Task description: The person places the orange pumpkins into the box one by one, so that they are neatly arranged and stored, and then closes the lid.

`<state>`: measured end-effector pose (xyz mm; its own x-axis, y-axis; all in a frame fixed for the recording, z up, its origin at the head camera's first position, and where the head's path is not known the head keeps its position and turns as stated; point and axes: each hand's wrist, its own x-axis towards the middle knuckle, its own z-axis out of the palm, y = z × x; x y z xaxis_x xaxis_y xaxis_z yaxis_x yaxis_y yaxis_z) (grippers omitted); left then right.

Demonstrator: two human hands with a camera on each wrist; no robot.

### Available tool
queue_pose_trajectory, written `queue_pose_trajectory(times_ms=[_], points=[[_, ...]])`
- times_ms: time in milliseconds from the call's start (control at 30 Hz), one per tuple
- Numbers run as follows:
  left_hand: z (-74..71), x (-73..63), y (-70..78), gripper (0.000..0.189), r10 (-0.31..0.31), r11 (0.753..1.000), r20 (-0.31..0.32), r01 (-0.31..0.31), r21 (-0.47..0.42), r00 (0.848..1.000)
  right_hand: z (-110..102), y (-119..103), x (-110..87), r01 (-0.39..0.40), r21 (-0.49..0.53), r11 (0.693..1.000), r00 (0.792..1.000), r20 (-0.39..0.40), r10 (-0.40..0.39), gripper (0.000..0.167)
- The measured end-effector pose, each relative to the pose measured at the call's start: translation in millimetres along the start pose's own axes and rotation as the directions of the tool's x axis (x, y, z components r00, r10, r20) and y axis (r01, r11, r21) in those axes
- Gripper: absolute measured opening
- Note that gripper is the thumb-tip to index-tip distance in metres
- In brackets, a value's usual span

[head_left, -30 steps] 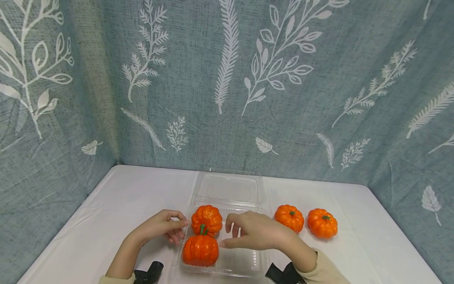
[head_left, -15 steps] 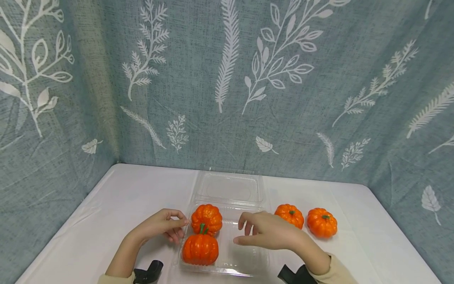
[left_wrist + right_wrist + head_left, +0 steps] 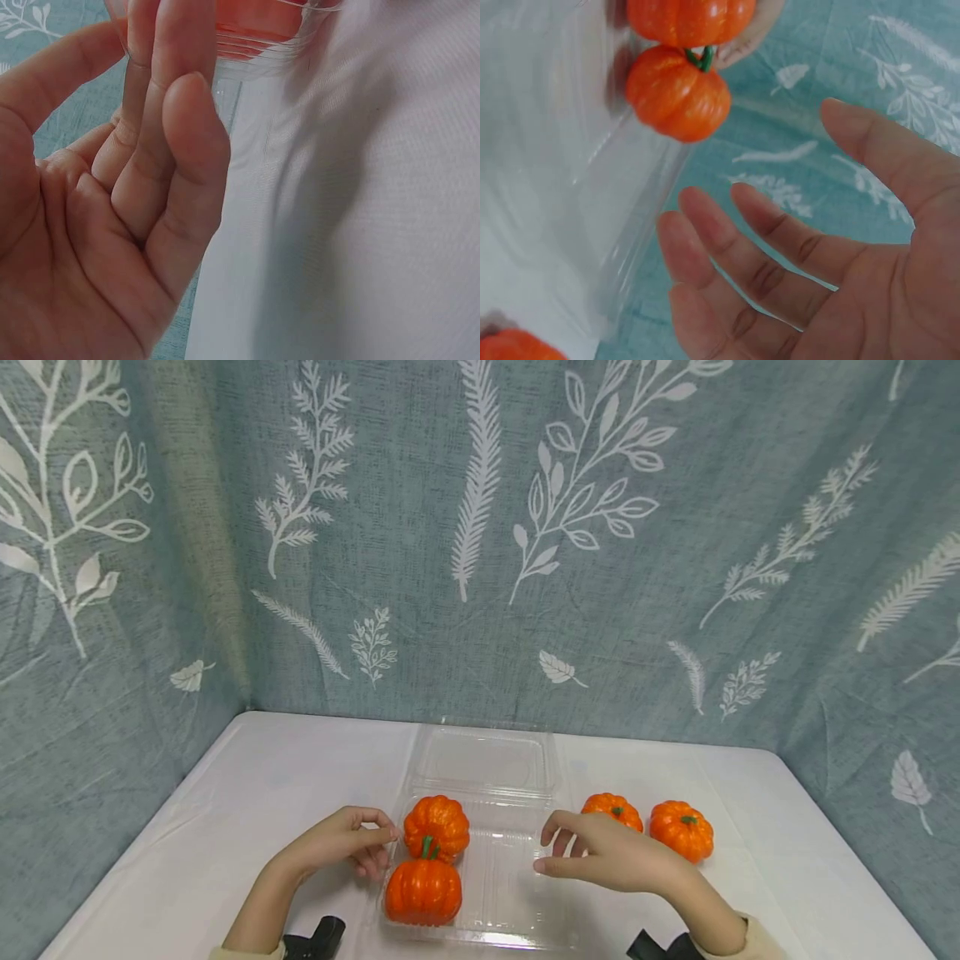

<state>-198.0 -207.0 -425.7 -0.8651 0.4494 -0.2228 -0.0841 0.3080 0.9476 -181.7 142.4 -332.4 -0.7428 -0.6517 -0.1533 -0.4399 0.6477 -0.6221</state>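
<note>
A clear plastic clamshell container lies with its lid folded back. Two orange toy pumpkins sit in its left half: a rear pumpkin and a front pumpkin, their green stems close together. At the container's left rim, my left hand pinches the edge between thumb and fingers; the left wrist view shows these fingers against the plastic wall. My right hand hovers over the container's right edge, holding nothing, its fingers apart and relaxed in the right wrist view.
Right of the container, on the white-covered table, rest two more pumpkins: a nearer pumpkin, partly hidden by my right hand, and a farther pumpkin. A blue-green leaf-patterned curtain stands behind and at both sides.
My right hand has moved right, away from the two pumpkins in the container toward its right edge. The left hand and the pumpkins have stayed in place.
</note>
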Motion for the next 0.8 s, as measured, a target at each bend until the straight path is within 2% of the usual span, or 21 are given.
queue_pose_trajectory(times_ms=[400,800], points=[[-0.3,-2.2,0.5,0.034,0.022,1.000,0.007,-0.022,0.006,1.000,0,18,-13.6,-0.027,0.033,0.999,0.998,-0.056,0.029,0.032],[0.0,-1.6,-0.7,0.030,0.025,1.000,0.018,-0.025,-0.005,1.000,-5,26,-21.6,-0.058,0.012,0.998,0.993,-0.101,0.059,0.032]])
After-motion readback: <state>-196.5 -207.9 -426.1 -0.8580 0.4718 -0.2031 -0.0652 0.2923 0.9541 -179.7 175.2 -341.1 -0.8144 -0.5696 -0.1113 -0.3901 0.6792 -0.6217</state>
